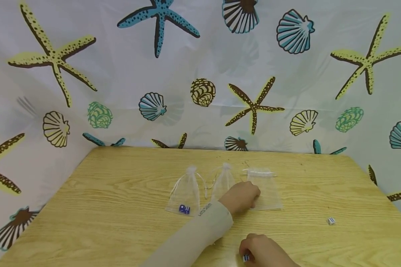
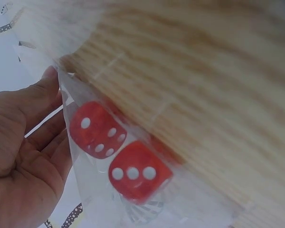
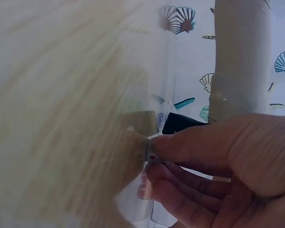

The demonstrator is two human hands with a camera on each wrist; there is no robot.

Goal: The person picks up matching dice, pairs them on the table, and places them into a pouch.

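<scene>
My left hand (image 1: 242, 196) reaches across to the left edge of a flat sheer white drawstring pouch (image 1: 269, 194). Its fingers overlap that edge; I cannot tell whether they pinch it. Under the left wrist lies a second pouch (image 1: 222, 181), partly hidden by the arm. Two red dice (image 2: 140, 171) show through sheer fabric in the left wrist view, beside the left palm. Near the table's front edge, my right hand (image 1: 265, 250) pinches a small white die (image 1: 246, 257) between thumb and fingers.
A third pouch (image 1: 190, 189) with blue dice (image 1: 184, 209) inside lies at the left of the row. Another white die (image 1: 331, 221) sits on the wooden table (image 1: 97, 207) at the right. A curtain (image 1: 194, 66) printed with shells and starfish hangs behind the table.
</scene>
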